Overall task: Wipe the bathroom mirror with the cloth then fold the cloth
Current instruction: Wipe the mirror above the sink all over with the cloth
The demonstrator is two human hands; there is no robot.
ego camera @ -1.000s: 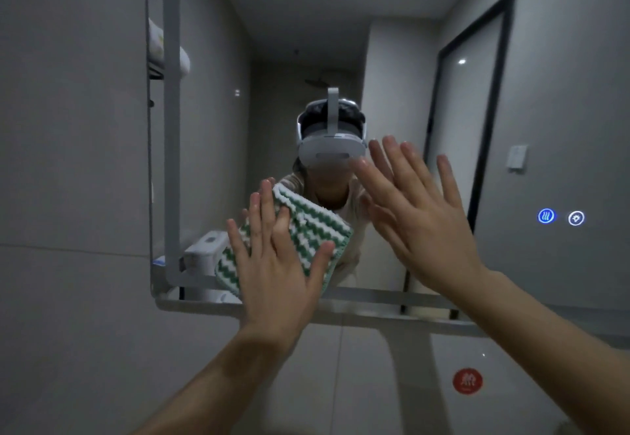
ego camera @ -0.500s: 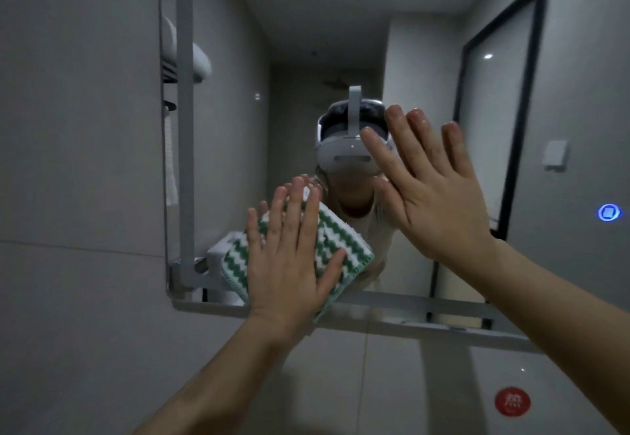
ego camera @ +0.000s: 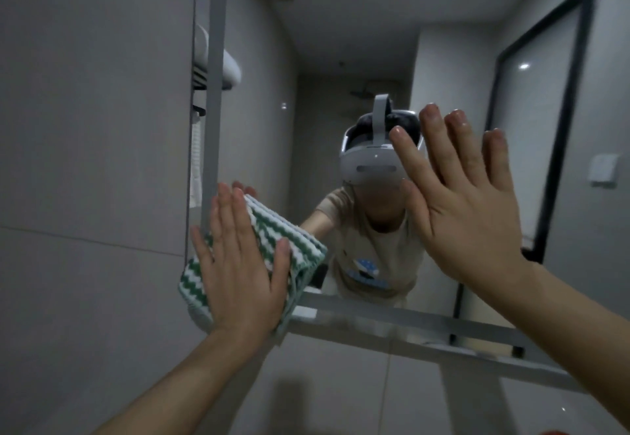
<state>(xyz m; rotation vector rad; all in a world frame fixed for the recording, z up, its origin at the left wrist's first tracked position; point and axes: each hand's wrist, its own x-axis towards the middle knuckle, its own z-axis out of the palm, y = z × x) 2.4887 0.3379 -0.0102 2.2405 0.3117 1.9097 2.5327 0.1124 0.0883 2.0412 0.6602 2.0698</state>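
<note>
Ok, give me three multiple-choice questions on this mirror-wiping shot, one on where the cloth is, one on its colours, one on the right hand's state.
1. Where is the cloth?
A. mirror's lower left corner
B. mirror's top right
C. on the floor

2. Its stripes are:
A. red and black
B. green and white
C. plain blue

3. The right hand is:
A. clenched
B. flat, fingers straight
C. gripping the cloth

Answers: 1 A, the left hand presses it by the mirror frame corner; 2 B, zigzag bands show; 3 B, palm open toward the glass.

dim, soft, wide-angle warp at edges
</note>
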